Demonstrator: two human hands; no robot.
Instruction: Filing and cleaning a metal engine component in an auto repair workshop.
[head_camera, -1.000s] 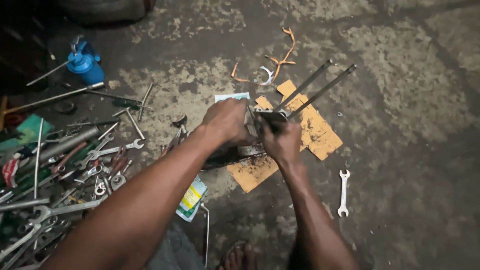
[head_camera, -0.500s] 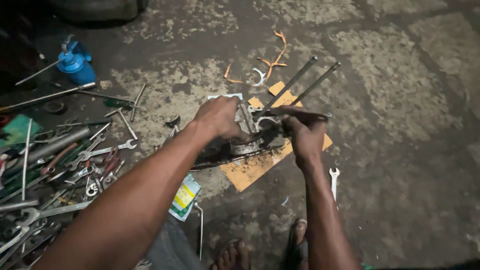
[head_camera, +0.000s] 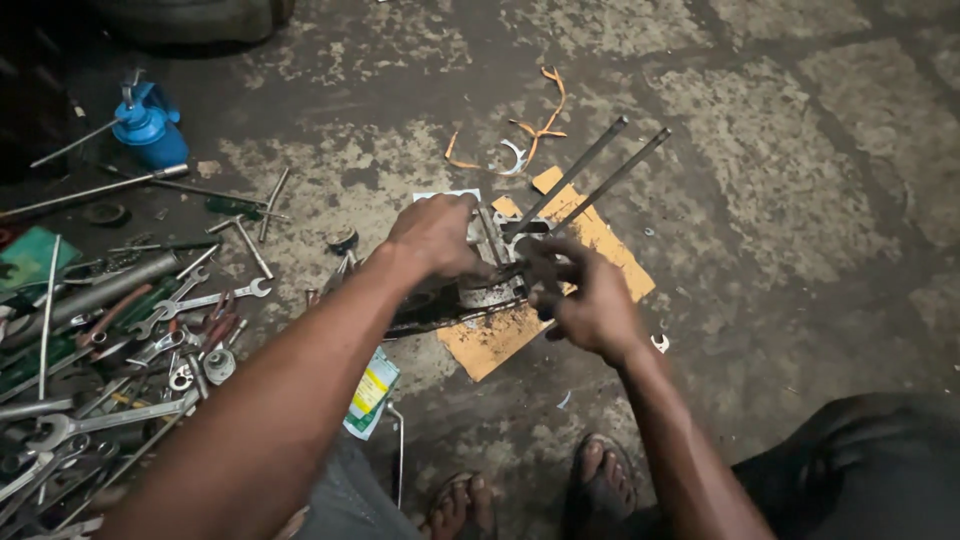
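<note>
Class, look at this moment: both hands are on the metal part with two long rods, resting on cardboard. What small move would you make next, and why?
Probably steady the metal part with the left hand while the right hand works at the base of the two rods. Both hands already grip there, the part sits on the cardboard, and the wrenches lie out of hand to the left.

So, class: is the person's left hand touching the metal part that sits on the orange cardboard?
Touching. The head view shows the left hand resting on top of the metal part, fingers curled over it with no gap, above the orange cardboard.
</note>
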